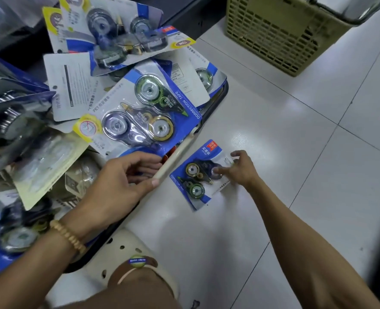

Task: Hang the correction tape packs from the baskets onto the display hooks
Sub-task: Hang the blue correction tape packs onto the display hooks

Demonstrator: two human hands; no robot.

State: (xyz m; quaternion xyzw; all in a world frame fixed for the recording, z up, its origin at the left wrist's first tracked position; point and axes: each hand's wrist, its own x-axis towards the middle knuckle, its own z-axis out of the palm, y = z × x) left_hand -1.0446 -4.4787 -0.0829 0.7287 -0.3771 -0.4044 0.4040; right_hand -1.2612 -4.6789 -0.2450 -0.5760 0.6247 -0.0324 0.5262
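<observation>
Lower centre, the right hand [242,169] touches a correction tape pack [199,175] lying on the floor [296,130]; the left hand [119,184] rests at the heaped basket [215,103] edge.

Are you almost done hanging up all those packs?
Not nearly. No display hooks or hung packs show here. The right hand rests its fingers on one small blue-and-white correction tape pack lying on the white tiled floor. The left hand hovers by the dark basket's pale handle, where many blue packs are piled.

Left hand [119,181] hovers palm down, fingers loosely curled; right hand [240,168] reaches forward, fingertips pressed down.
</observation>
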